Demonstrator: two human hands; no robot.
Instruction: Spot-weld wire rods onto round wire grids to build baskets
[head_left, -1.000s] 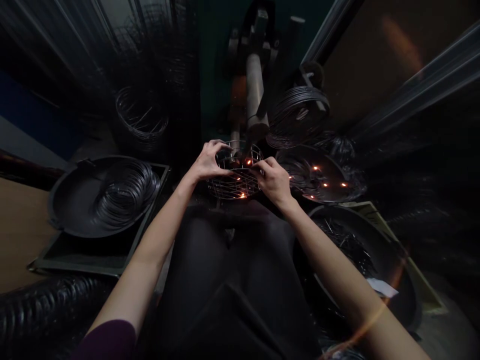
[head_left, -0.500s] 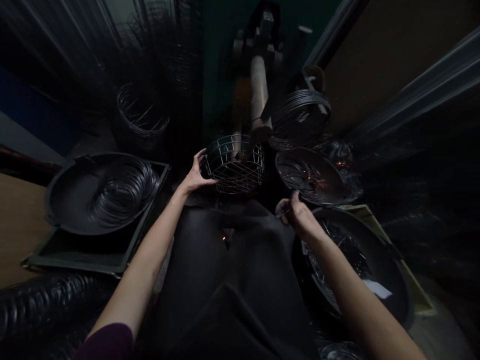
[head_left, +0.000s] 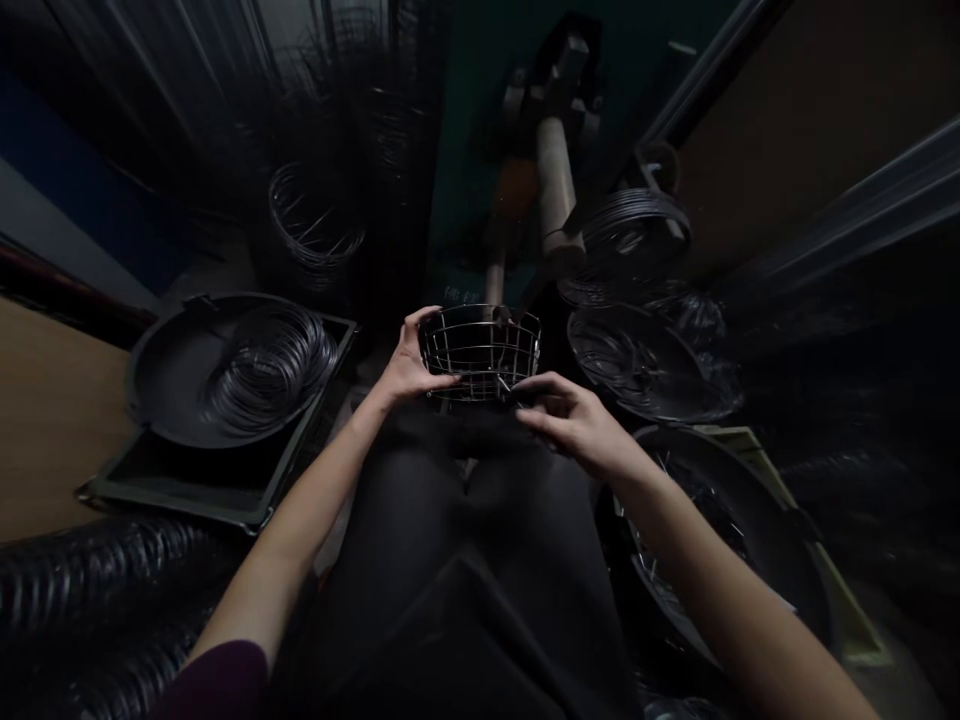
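A round wire basket is at the middle of the view, in front of the machine's lower electrode. My left hand grips its left side, thumb along the near lower wires and fingers at the upper rim. At the basket's near right side is my right hand, thumb and forefinger pinched together. A short thin piece of wire seems to stick out from this pinch toward the basket wires. Dim light keeps me from telling whether it touches them.
A pale machine arm reaches down behind the basket. Left, a black pan with wire rings sits on a crate. To the right are a pan of wire parts and a larger black pan. Stacked rings stand behind.
My right hand has moved from beside the right pan to the basket's near side. The basket has tilted, its side now facing me. The glowing sparks are gone, and the view has shifted slightly.
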